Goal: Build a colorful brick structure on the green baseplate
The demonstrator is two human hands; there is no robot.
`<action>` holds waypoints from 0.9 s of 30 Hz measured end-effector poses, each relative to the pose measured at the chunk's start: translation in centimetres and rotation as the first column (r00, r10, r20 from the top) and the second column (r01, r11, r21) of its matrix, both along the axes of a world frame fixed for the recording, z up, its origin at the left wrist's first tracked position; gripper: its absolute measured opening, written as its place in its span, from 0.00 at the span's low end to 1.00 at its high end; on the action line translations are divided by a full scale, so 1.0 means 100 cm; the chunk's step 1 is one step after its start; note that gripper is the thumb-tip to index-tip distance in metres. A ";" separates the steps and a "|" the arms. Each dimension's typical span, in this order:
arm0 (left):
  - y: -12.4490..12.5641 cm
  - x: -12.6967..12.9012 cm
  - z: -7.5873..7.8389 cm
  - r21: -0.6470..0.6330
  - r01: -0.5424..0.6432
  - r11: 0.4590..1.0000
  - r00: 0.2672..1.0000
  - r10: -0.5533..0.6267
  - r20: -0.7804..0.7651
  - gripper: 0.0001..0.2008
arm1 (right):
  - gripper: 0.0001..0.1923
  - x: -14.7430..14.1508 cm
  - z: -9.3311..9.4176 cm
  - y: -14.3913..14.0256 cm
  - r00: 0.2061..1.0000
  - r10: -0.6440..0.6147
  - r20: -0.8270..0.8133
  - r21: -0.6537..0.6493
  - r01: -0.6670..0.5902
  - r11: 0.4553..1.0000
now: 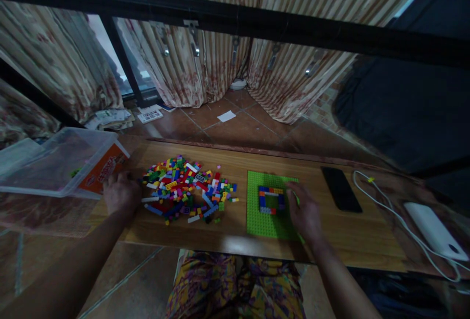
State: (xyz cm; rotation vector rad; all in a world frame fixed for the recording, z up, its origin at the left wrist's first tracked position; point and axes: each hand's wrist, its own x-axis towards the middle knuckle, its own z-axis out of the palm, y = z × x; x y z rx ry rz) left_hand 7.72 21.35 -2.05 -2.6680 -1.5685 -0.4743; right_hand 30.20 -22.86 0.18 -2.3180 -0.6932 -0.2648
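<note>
The long wooden table (pixel 352 240) has a smooth, pale grain, so anything light slides on it easily. To press bricks on cleanly, I judge the green baseplate (pixel 262 221) needs steady downward holding; the right hand (pixel 304 213) rests flat on its right edge, fingers loosely spread, gripping nothing I can see. A small square ring of blue, orange and red bricks (pixel 271 199) stands near the plate's middle. The left hand (pixel 120 192) lies relaxed and open beside the brick pile (pixel 187 189), a glossy, knobbly scatter of hard plastic, just right of a clear, thin-walled tub (pixel 55 162).
</note>
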 end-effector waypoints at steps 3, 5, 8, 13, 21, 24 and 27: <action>0.000 0.000 0.000 -0.009 0.006 1.000 1.000 -0.006 0.003 0.20 | 0.26 -0.025 -0.001 0.012 0.991 0.130 0.043 -0.175 -0.121 0.977; -0.001 -0.001 0.001 -0.021 0.002 1.000 1.000 -0.002 0.012 0.20 | 0.30 -0.039 -0.006 0.020 0.979 0.198 0.048 -0.280 -0.177 0.944; 0.000 -0.001 -0.001 -0.021 0.000 1.000 1.000 0.001 0.030 0.20 | 0.36 -0.052 -0.016 0.028 0.964 0.254 0.076 -0.376 -0.209 0.903; 0.000 -0.001 -0.005 0.017 -0.017 1.000 1.000 0.016 0.023 0.20 | 0.41 -0.055 -0.031 0.026 0.947 0.299 0.116 -0.433 -0.223 0.873; -0.005 -0.002 -0.004 0.025 -0.010 1.000 0.998 0.009 0.064 0.20 | 0.40 -0.050 -0.031 0.020 0.941 0.313 0.125 -0.406 -0.239 0.882; -0.005 -0.002 -0.006 0.024 -0.021 0.999 0.998 0.020 0.063 0.20 | 0.40 -0.044 -0.028 0.015 0.951 0.284 0.125 -0.394 -0.215 0.894; -0.004 -0.003 -0.007 0.013 -0.014 1.000 0.998 0.013 0.059 0.20 | 0.41 -0.038 -0.032 0.012 0.957 0.245 0.158 -0.370 -0.173 0.913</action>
